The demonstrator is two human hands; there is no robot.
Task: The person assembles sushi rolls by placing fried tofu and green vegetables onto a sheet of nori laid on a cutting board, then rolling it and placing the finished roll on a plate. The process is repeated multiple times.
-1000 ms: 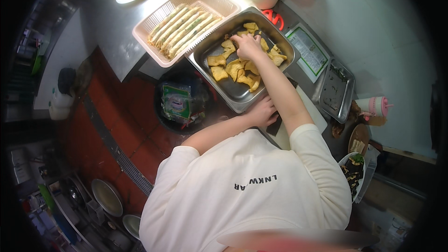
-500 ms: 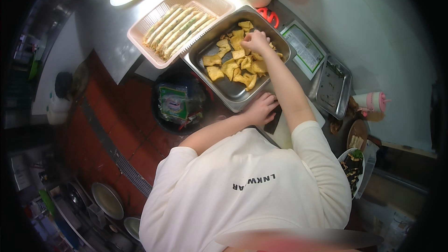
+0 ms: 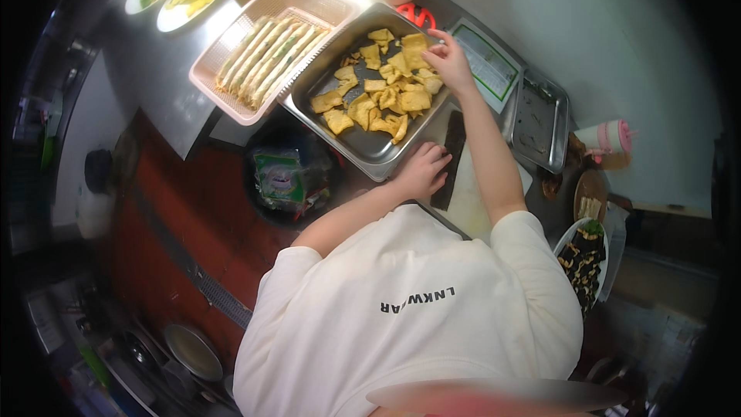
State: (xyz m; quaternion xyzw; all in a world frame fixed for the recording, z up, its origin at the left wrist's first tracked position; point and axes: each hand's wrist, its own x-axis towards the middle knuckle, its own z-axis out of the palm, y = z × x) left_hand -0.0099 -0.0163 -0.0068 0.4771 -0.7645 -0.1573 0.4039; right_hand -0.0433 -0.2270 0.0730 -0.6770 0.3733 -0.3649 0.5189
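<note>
A deep steel tray (image 3: 378,147) holds several flat, crinkled yellow fried pieces (image 3: 363,108). My right hand (image 3: 451,66) is over its right rim, fingers apart, the fingertips beside a broad yellow piece (image 3: 414,48); whether they touch it I cannot tell. In front of the tray, my left hand (image 3: 423,171) rests with loosely spread fingers on a white cutting board (image 3: 472,201). Its fingertips lie at the edge of a dark, flat strip (image 3: 454,147) on that board.
A pink basket (image 3: 224,104) of long pale rolls adjoins the tray's left side. Red-handled scissors (image 3: 417,15) lie behind it. On the right are a shallow metal tray (image 3: 540,123), a pink-and-white cup (image 3: 610,137) and a plate of dark food (image 3: 583,262). A black bin (image 3: 285,177) stands below left.
My right hand has drawn back from the middle of the pieces to the tray's right rim, and its fingers have parted. My left hand has shifted slightly, uncovering more of the dark strip.
</note>
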